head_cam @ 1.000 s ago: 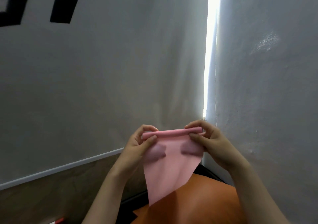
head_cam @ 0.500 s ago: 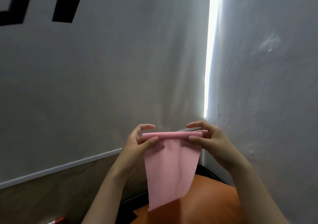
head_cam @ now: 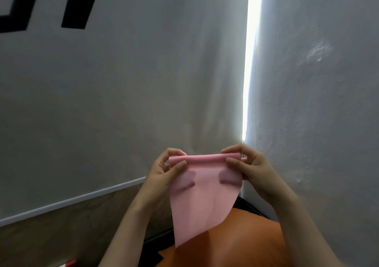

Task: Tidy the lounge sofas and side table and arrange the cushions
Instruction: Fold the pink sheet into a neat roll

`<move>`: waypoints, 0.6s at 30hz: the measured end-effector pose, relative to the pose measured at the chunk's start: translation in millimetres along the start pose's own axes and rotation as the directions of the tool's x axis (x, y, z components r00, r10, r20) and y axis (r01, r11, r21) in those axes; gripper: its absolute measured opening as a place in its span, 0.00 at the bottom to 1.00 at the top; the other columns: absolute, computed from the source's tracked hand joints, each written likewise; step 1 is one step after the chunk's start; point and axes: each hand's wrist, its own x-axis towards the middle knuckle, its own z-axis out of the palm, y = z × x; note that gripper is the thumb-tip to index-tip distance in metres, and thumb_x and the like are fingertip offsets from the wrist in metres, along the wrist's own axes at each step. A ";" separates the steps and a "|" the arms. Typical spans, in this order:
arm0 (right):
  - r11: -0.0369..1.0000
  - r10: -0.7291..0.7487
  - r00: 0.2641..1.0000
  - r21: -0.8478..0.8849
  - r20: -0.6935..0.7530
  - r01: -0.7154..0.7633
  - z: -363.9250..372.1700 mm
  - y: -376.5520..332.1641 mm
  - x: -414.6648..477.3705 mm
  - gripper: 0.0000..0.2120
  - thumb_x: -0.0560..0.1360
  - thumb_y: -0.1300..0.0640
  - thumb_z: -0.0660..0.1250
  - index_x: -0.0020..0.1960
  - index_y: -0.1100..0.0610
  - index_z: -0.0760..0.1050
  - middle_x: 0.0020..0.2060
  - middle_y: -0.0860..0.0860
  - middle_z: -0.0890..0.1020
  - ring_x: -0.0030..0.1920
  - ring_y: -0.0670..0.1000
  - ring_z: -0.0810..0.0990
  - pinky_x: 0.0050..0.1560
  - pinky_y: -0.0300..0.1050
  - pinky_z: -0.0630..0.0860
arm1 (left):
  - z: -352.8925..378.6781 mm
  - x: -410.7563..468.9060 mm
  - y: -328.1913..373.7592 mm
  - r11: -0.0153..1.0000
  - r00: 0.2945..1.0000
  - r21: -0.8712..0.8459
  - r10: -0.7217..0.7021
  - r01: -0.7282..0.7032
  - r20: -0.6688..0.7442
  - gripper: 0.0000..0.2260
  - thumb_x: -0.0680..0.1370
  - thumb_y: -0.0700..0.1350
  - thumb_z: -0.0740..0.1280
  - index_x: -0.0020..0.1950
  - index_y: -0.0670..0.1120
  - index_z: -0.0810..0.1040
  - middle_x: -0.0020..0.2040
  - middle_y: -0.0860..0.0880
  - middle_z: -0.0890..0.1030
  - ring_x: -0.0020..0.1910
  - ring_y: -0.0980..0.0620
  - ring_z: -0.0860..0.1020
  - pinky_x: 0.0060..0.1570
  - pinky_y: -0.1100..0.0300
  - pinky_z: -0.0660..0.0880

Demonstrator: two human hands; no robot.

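Head view shows you holding a pink cloth (head_cam: pixel 203 197) up in front of you, in the corner where a pale roller blind (head_cam: pixel 123 102) meets a rough white wall (head_cam: pixel 317 102), with a bright strip of daylight (head_cam: pixel 251 61) between them. Your left hand (head_cam: pixel 164 174) pinches the top left end of the cloth, thumb on the near face and fingers curled behind it. Your right hand (head_cam: pixel 252 168) grips the top right end the same way. Neither hand holds anything else.

Between your hands the top edge is turned over into a narrow rolled band. The rest hangs free and tapers to a point just above an orange rounded surface (head_cam: pixel 235 244) at the bottom of the frame. The cloth is thin enough that your fingers behind it show through as dark shadows.

You seem to be partway through rolling or folding this cloth, with only the top band taken up and most of its length loose. Finishing the fold and putting the cloth away are left to do.

Beyond that, little of the tidying can be judged from here. No sofa seat, side table or row of cushions is in view. The orange surface may be a cushion or a sofa back, but you cannot tell which. A small red object (head_cam: pixel 70 263) peeks in at the lower left edge, too cropped to identify.
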 end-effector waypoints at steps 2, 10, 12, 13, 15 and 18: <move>1.000 -0.004 1.000 0.031 0.013 0.004 -1.4 -1.9 -1.2 0.09 0.67 0.59 0.71 0.48 0.54 0.82 0.36 0.53 0.83 0.37 0.51 0.82 0.39 0.40 0.80 | -0.1 0.3 0.3 1.000 1.000 -0.019 0.003 -0.003 -0.014 0.08 0.70 0.39 0.70 0.48 0.43 0.76 0.39 0.45 0.79 0.36 0.50 0.79 0.33 0.56 0.80; 0.999 -0.008 0.999 0.047 -0.037 0.010 -2.3 0.6 0.2 0.04 0.64 0.57 0.74 0.39 0.53 0.83 0.36 0.55 0.84 0.37 0.51 0.82 0.40 0.39 0.79 | 5.5 -1.9 1.0 0.998 0.995 0.039 0.047 -0.044 -0.091 0.10 0.69 0.41 0.71 0.49 0.44 0.78 0.37 0.42 0.82 0.37 0.46 0.82 0.34 0.56 0.81; 0.999 -0.002 0.999 0.035 -0.037 0.004 -4.1 1.3 0.1 0.12 0.64 0.57 0.74 0.47 0.54 0.82 0.38 0.54 0.85 0.39 0.50 0.83 0.40 0.38 0.79 | 4.7 -1.5 0.1 0.997 0.994 0.066 0.032 -0.025 -0.100 0.16 0.69 0.42 0.72 0.56 0.48 0.77 0.39 0.43 0.83 0.39 0.46 0.83 0.37 0.56 0.81; 1.000 -0.003 0.999 0.016 -0.037 0.004 -5.2 1.8 0.3 0.15 0.64 0.58 0.74 0.51 0.54 0.81 0.40 0.54 0.85 0.41 0.50 0.84 0.42 0.38 0.79 | 3.7 -0.9 -0.9 0.997 0.994 0.074 0.022 -0.014 -0.110 0.18 0.68 0.42 0.73 0.58 0.49 0.77 0.40 0.44 0.84 0.40 0.46 0.83 0.39 0.56 0.81; 1.000 -0.014 0.999 -0.016 -0.031 0.014 -6.3 3.3 1.1 0.15 0.67 0.61 0.73 0.53 0.56 0.81 0.42 0.53 0.86 0.45 0.49 0.84 0.47 0.38 0.79 | 1.9 0.1 -2.0 0.995 0.992 0.098 0.018 -0.005 -0.127 0.21 0.67 0.43 0.74 0.58 0.49 0.77 0.41 0.45 0.84 0.42 0.46 0.83 0.42 0.56 0.81; 0.999 -0.031 0.999 -0.029 -0.026 0.030 -7.3 6.2 0.1 0.10 0.72 0.65 0.71 0.51 0.57 0.81 0.43 0.53 0.85 0.47 0.50 0.84 0.49 0.39 0.79 | 2.5 -0.4 -2.7 0.994 0.995 0.107 0.032 -0.022 -0.099 0.15 0.66 0.42 0.74 0.52 0.44 0.79 0.41 0.47 0.84 0.43 0.49 0.82 0.41 0.58 0.80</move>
